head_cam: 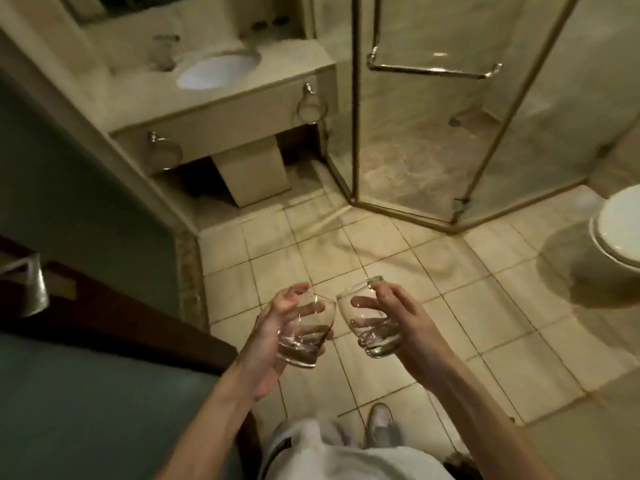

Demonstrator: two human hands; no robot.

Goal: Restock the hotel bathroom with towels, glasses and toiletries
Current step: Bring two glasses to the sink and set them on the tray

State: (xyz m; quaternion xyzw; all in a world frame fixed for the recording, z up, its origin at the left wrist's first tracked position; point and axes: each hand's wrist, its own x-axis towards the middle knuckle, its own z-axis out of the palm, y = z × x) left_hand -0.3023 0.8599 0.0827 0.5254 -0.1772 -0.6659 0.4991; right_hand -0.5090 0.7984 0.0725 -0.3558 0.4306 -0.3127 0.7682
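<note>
I hold two clear drinking glasses side by side over the tiled floor. My left hand [273, 327] grips the left glass [308, 330] from its left side, with the glass tilted to the right. My right hand [394, 317] wraps the right glass [363, 317], tilted to the left. The two rims nearly touch. The vanity counter [284, 57] with its white sink basin [216, 69] and faucet [164, 51] lies ahead at the upper left, well beyond both hands.
Two empty towel rings [310, 107] hang on the vanity front. A glass shower enclosure [450, 133] with a chrome bar [433, 69] fills the upper right. A white toilet [620, 230] sits at the right edge. A dark door frame [114, 306] runs along my left.
</note>
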